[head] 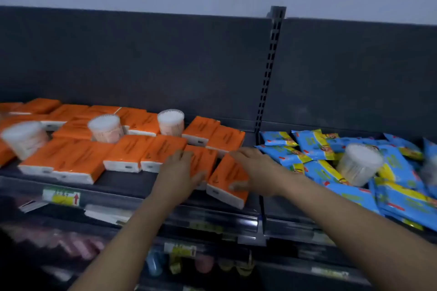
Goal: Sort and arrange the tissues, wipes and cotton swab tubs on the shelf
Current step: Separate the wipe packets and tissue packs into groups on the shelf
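Watching the head feed here. The tissue packs (78, 160) are showing up as orange-topped bricks with white ends. They're lying in loose rows across the left bay of the shelf (127, 183), and several are sitting skewed. 3 tubs (106, 128) of swabs, clear with white tips showing on top, are sitting in among them. The leftmost one is leaning and coming through blurry. A 4th tub (359, 164) is lying tilted on the wipes (316, 146), blue-and-yellow pouches piling up loosely in the right bay.

The left hand (179, 172) is lying flat, fingers straight and spread, on the flat pack (204, 160) in the front row. The right hand (257, 168) is gripping the angled pack (225, 181) just beside it, fingers curling over the far end and thumb pressing the near side. That pack is sitting turned, its near corner reaching the shelf's front lip.

A slotted post (269, 73) is splitting the 2 bays, and the right wrist is crossing in front of its foot. Bare shelf is showing in a strip ahead of the front row, left of the left hand. There's also a gap between the last packs and the post. The back panel (142, 61) is closing off the rear. A price tag (62, 196) is hanging on the front rail.
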A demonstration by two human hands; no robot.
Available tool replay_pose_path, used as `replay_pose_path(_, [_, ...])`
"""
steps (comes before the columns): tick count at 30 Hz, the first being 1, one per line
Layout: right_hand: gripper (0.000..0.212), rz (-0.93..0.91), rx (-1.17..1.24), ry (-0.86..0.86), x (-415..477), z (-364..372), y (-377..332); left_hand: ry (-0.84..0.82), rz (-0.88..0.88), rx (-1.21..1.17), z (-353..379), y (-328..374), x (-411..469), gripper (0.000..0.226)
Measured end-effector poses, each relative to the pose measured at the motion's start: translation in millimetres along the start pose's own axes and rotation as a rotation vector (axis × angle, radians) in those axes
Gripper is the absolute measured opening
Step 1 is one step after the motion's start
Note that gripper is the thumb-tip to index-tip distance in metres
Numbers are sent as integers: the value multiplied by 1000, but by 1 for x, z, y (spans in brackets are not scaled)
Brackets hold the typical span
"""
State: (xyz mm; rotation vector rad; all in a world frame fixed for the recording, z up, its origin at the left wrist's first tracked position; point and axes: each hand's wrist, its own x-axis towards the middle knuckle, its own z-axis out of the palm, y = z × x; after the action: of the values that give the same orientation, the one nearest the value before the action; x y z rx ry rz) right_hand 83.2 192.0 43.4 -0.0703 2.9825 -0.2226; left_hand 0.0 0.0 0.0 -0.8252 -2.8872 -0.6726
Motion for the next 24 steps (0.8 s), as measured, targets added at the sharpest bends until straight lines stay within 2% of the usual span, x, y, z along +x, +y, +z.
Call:
replay_pose_path(5, [103,75,38,-113,18,5,8,-81,-204,159,2,10,1,74])
replay_pose_path(9, [114,128,79,-235,33,8,20,-148,-385,-9,0,20,6,82])
replay_pose_path(12, [116,130,223,-260,43,8,28,-139,-460,-127,0,25,10,84])
replay_pose_path(16, [98,127,307,-212,49,2,41,-130,-571,-142,-2,28,14,89])
replay_pose_path(21, [79,85,471,-239,49,3,53,-114,-598,-268,-4,28,15,53])
replay_pose_path(24, [57,46,567,-230,43,-1,52,-84,-591,-363,-5,29,13,66])
